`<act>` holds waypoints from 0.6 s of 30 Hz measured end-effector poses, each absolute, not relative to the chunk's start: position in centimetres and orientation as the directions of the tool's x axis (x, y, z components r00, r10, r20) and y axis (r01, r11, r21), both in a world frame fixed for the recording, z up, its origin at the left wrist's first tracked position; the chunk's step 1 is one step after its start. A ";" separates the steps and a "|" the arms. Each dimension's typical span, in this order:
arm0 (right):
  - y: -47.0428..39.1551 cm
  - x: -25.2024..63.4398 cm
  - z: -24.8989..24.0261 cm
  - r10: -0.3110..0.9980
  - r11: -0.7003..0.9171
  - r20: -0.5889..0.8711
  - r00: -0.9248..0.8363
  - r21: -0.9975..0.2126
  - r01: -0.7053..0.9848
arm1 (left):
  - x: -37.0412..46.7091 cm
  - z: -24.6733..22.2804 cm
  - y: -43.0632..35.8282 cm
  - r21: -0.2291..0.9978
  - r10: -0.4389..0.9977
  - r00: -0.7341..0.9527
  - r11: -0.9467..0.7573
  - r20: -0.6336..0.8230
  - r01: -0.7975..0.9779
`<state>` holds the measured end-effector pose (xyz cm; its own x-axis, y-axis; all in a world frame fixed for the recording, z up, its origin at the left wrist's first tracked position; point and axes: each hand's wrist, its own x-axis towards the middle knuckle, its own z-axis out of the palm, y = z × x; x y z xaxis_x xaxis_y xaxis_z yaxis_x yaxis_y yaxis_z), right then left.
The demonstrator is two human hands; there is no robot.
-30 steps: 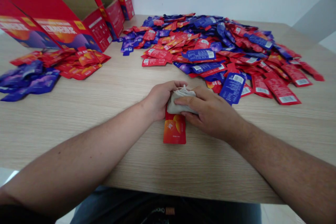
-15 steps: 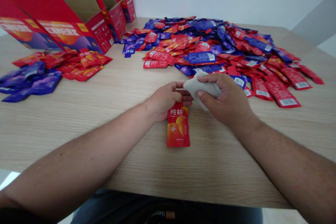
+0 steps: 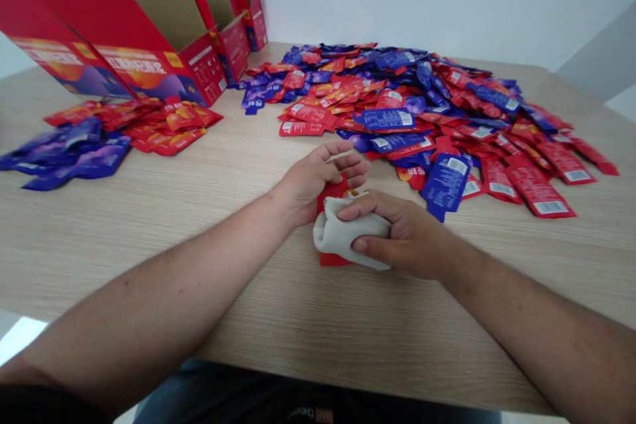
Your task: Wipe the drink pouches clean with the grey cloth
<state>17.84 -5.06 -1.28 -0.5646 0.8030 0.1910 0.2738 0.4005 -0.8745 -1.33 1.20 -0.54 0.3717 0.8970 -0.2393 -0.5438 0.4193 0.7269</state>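
A red pouch [image 3: 335,259] lies upright in view near the table's middle, its top end between the thumb and fingers of my left hand [image 3: 328,179]. Folded pale cloth [image 3: 342,232] covers most of the pouch's front. The cloth is gripped by my right hand [image 3: 397,228], thumb below and fingers above, and rests against the pouch. Beyond both hands spreads a large heap of red and blue pouches [image 3: 387,119].
Open red cartons [image 3: 144,73] stand at the back left. In front of them lie a small pile of red pouches [image 3: 169,122] and one of blue pouches [image 3: 79,152]. A blue pouch [image 3: 446,184] lies at the heap's near edge. A pale wall rises behind.
My right hand has moved down and left, bringing the cloth over the red pouch. The camera view has shifted slightly. More of the blue pouch at the heap's edge now shows.
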 end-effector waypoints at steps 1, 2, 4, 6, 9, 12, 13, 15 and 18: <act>-5.3 17.5 -1.3 0.796 0.448 0.224 -0.562 -0.843 0.299 | -1.2 -0.6 1.1 0.728 0.894 0.378 0.424 -0.240 -0.539; -5.5 17.3 -1.2 0.791 0.485 0.254 -0.556 -0.815 0.317 | -1.1 -0.7 1.1 0.728 0.893 0.380 0.425 -0.242 -0.537; -5.7 16.9 -1.1 0.787 0.533 0.308 -0.535 -0.776 0.338 | -0.9 -0.7 0.9 0.729 0.891 0.379 0.432 -0.251 -0.532; -5.7 16.7 -1.0 0.785 0.557 0.335 -0.521 -0.750 0.357 | -0.7 -0.6 0.8 0.729 0.884 0.380 0.448 -0.273 -0.517; -5.7 16.8 -1.1 0.800 0.548 0.318 -0.509 -0.733 0.404 | -0.6 -0.3 0.5 0.724 0.869 0.378 0.481 -0.320 -0.494; -5.5 17.1 -1.3 0.832 0.522 0.325 -0.451 -0.734 0.435 | -0.6 -0.1 0.3 0.695 0.855 0.376 0.512 -0.357 -0.505; -5.5 17.1 -1.3 0.843 0.512 0.334 -0.421 -0.737 0.440 | -0.6 -0.1 0.2 0.680 0.846 0.375 0.529 -0.378 -0.508; -5.4 17.3 -1.3 0.870 0.479 0.344 -0.353 -0.757 0.445 | -0.6 0.0 0.1 0.648 0.822 0.375 0.569 -0.428 -0.507; -5.2 17.4 -1.3 0.915 0.401 0.334 -0.224 -0.813 0.422 | -0.4 -0.1 0.0 0.599 0.792 0.422 0.610 -0.441 -0.518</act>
<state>17.39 -5.23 -1.29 -0.2244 0.9154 0.3343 0.4219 0.4005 -0.8134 -0.39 0.00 -0.06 0.4223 0.7919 -0.4411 -0.5182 0.6102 0.5993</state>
